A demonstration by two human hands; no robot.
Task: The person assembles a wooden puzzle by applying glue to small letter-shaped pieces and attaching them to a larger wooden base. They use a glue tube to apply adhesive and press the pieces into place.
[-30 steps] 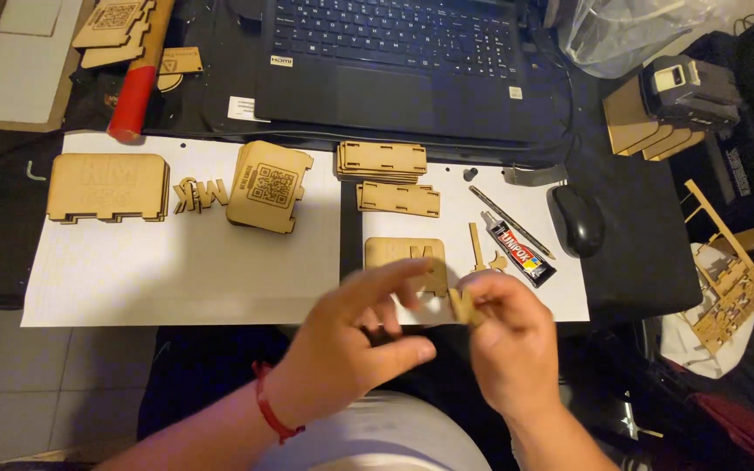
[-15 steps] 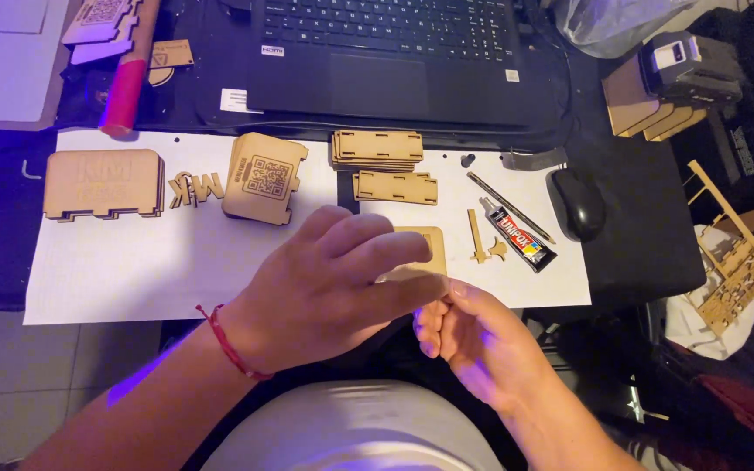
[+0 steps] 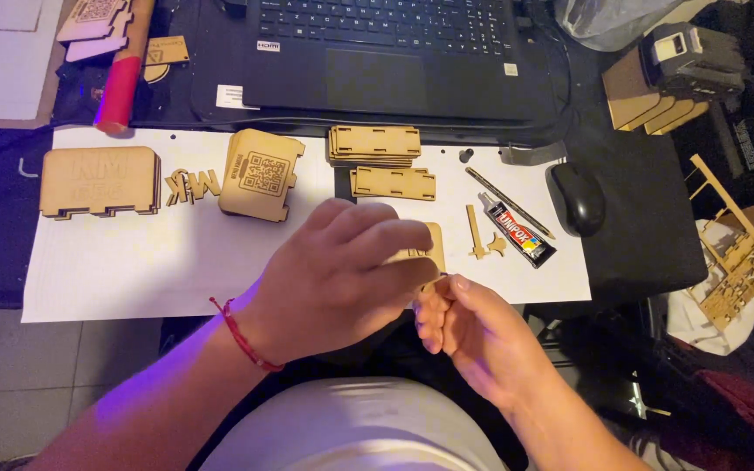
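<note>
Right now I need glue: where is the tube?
In the head view, the glue tube lies on the white paper, right of the hands, between pencil and small wooden strip.

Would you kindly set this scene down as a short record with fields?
Left hand: covers and grips a flat wooden panel at the paper's near edge
Right hand: open, just below the panel, fingertips near its corner
Surface: white paper sheet on a dark desk
Right of panel: glue tube, pencil, black mouse
Behind: stacked wooden panels, laptop
</note>
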